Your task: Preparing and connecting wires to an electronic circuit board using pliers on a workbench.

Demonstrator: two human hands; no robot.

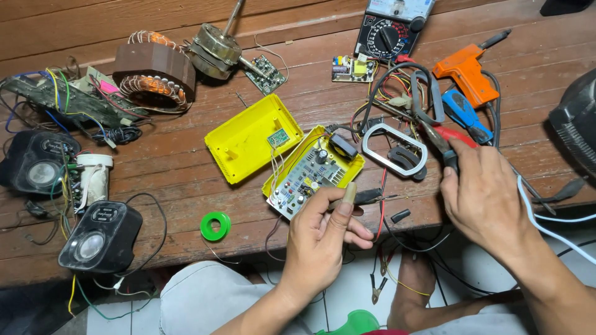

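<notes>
Wooden bench (186,180) strewn with parts: left hand (320,239), fingers curled, pinches a probe (363,197) just right of the near circuit board (308,175); right hand (484,195) grips pliers (444,146); a slipped probe tip could bridge components

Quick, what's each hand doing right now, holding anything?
Left hand: closed on a dark probe, beside the circuit board.
Right hand: closed on red-handled pliers.
</notes>
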